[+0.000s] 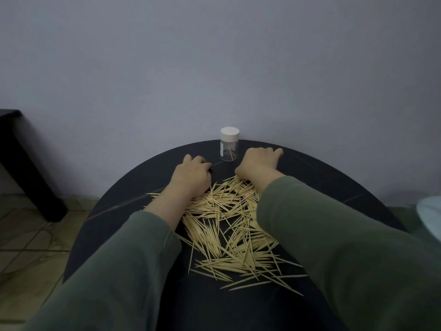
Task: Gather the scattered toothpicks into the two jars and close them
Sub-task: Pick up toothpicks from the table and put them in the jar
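Observation:
A wide pile of pale wooden toothpicks [229, 225] lies scattered across the middle of the round black table [334, 182]. One clear jar [229, 150] with a white lid on it stands upright at the table's far edge, with a few toothpicks inside. Only this one jar is in view. My left hand [192, 174] rests knuckles up at the pile's far left edge; its fingers are bent down and hidden. My right hand [257, 163] lies palm down at the pile's far right edge, just right of the jar, fingers stretched out to the right.
A grey wall stands right behind the table. A dark piece of furniture [26, 168] stands on the tiled floor [35, 235] at the left. A pale object [430, 216] shows at the right edge. Green sleeves cover both forearms.

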The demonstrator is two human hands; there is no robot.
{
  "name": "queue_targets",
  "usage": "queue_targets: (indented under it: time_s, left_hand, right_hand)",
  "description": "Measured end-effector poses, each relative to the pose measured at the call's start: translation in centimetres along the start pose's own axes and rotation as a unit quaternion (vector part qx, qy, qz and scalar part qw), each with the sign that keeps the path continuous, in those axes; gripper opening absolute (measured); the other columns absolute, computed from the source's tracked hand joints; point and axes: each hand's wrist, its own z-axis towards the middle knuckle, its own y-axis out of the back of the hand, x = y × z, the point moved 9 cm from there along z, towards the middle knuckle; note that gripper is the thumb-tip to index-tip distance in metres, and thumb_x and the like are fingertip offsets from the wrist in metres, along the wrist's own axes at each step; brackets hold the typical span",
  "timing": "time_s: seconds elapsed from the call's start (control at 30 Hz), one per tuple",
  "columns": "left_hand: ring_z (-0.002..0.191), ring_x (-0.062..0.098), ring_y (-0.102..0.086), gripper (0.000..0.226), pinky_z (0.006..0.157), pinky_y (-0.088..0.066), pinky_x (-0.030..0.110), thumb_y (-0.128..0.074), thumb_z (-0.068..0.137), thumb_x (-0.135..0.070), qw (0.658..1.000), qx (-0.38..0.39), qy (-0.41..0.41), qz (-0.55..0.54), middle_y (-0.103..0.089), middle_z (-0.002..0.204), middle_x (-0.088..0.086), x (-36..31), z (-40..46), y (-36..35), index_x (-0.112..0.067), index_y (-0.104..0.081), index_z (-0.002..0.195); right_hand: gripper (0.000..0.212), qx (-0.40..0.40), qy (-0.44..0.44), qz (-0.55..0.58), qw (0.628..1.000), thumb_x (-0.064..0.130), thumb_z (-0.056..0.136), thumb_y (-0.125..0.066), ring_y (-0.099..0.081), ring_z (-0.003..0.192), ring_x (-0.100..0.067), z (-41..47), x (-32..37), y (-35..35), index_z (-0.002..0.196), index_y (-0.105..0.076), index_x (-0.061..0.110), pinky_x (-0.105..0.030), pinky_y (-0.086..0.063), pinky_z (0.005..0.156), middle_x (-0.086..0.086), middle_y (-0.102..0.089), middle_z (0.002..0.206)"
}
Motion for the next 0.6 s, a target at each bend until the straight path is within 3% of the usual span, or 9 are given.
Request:
queue_targets:
  time_s: [0.3, 0.47, 0.6]
  left_hand:
    - [0.116, 0.022, -0.040, 0.038, 0.093, -0.042, 0.038, -0.033, 0.102, -0.035, 1.000, -0.025, -0.012, 0.010, -0.054, 0.125, 0.002, -0.5, -3.5, 1.6, -0.030, -0.055, 0.133]
    - [0.113, 0.019, -0.040, 0.036, 0.093, -0.040, 0.036, -0.035, 0.101, -0.034, 0.999, 0.009, -0.027, -0.027, -0.055, 0.126, -0.001, -0.9, -5.9, 1.8, -0.030, -0.059, 0.128]
    - [0.116, 0.020, -0.040, 0.038, 0.098, -0.039, 0.037, -0.034, 0.102, -0.038, 0.999, 0.015, -0.035, -0.036, -0.054, 0.131, 0.000, -1.6, -7.7, 2.3, -0.027, -0.055, 0.132]
  right_hand:
    - [0.033, -0.003, 0.015, 0.011, 1.000, 0.042, 0.090, -0.058, -0.057, 0.103, -0.026, -2.7, -0.5, 0.1, 0.109, -0.060, 0.015, -0.049, -0.027, 0.103, -0.005, -0.064, 0.104]
    - [0.020, 0.005, 0.035, 0.005, 0.999, 0.032, 0.091, -0.057, -0.058, 0.099, -0.026, -4.8, -0.8, 0.7, 0.103, -0.059, 0.017, -0.050, -0.026, 0.104, -0.003, -0.057, 0.089]
    - [0.019, 0.006, 0.043, 0.018, 0.999, 0.030, 0.093, -0.053, -0.056, 0.103, -0.026, -6.8, -1.1, 1.1, 0.105, -0.059, 0.017, -0.050, -0.026, 0.102, -0.004, -0.061, 0.099]
